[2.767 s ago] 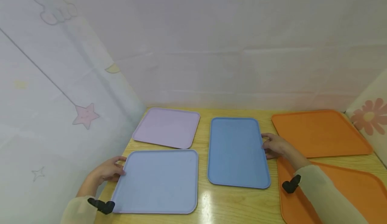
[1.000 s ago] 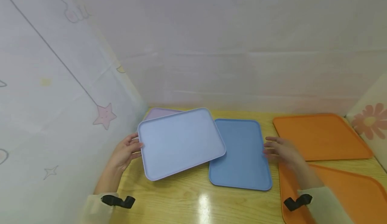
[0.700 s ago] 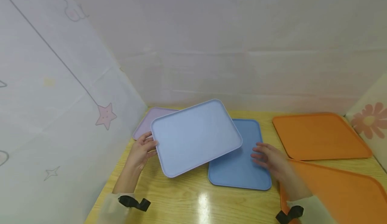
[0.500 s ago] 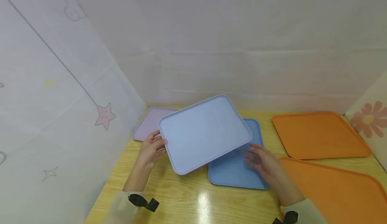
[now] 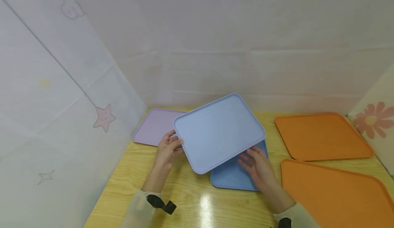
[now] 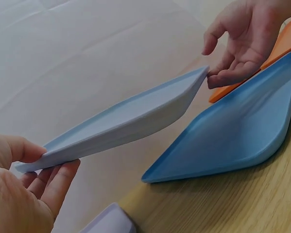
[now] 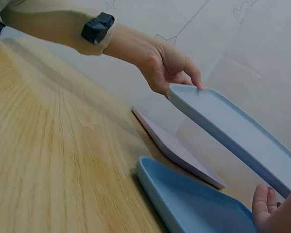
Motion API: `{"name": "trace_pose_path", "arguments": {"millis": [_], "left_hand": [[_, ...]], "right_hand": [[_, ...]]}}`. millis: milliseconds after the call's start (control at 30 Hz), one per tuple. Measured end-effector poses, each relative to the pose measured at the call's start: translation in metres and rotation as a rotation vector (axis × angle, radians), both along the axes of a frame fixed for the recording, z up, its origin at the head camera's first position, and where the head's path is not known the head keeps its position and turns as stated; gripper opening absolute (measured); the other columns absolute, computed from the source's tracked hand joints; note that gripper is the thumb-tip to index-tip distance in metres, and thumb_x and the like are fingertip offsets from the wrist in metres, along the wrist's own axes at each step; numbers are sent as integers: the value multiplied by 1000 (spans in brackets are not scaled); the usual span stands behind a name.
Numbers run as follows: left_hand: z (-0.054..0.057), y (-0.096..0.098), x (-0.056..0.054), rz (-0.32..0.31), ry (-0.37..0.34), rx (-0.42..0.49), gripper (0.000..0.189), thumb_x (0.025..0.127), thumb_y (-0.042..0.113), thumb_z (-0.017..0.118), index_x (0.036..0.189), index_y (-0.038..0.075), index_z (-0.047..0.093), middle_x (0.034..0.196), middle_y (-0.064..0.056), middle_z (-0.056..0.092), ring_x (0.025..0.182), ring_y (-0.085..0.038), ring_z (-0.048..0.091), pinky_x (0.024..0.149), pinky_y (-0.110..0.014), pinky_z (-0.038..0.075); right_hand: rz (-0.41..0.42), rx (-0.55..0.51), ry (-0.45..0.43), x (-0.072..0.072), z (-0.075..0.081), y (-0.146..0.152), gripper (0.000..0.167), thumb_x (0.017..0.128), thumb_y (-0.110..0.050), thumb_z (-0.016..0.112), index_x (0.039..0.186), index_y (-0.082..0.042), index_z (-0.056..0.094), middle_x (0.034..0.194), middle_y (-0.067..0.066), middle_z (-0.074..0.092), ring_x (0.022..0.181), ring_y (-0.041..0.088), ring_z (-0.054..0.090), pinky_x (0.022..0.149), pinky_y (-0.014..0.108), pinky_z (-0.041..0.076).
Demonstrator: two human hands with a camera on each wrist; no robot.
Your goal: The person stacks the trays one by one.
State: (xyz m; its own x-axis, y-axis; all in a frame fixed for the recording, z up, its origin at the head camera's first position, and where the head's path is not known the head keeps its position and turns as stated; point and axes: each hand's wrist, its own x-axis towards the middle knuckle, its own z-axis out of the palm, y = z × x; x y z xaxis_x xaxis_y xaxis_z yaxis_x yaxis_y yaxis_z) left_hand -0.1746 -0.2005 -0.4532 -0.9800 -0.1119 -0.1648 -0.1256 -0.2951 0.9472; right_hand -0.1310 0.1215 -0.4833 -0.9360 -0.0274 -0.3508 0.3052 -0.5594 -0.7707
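A pale blue tray [image 5: 220, 132] is held tilted in the air, its left edge pinched by my left hand [image 5: 167, 151]. In the left wrist view the left thumb [image 6: 26, 149] lies on the rim, with the fingers underneath. My right hand [image 5: 258, 166] is at the tray's lower right edge, its fingertips right at the rim and the thumb standing apart in the left wrist view. Below the raised tray lies a darker blue tray [image 5: 229, 178], partly hidden by it and by the right hand. Behind the left hand rests a lilac tray [image 5: 154, 127], its right part covered.
Two orange trays, one at the back [image 5: 323, 137] and one nearer [image 5: 332, 193], lie on the right side of the wooden table [image 5: 184, 204]. A pale patterned sheet [image 5: 197, 43] hangs behind and on both sides.
My left hand has lifted the pale blue tray from the front left and carried it right, over the darker blue tray. My right hand has left the darker tray's edge and moved left to the raised tray.
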Motion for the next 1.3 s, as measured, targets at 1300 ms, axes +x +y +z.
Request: {"name": "trace_pose_path", "arguments": {"millis": [1300], "left_hand": [[-22,47,12,-24,56,-12,55,89,-5,65,137,6,42,106,-10,57,80,-19,67,71,-34,62]], "right_hand": [[-197,136,-56,-10,3,0,76,93,5,59,154,-20,20,105,1,58,87,15,66,78,38,61]]}}
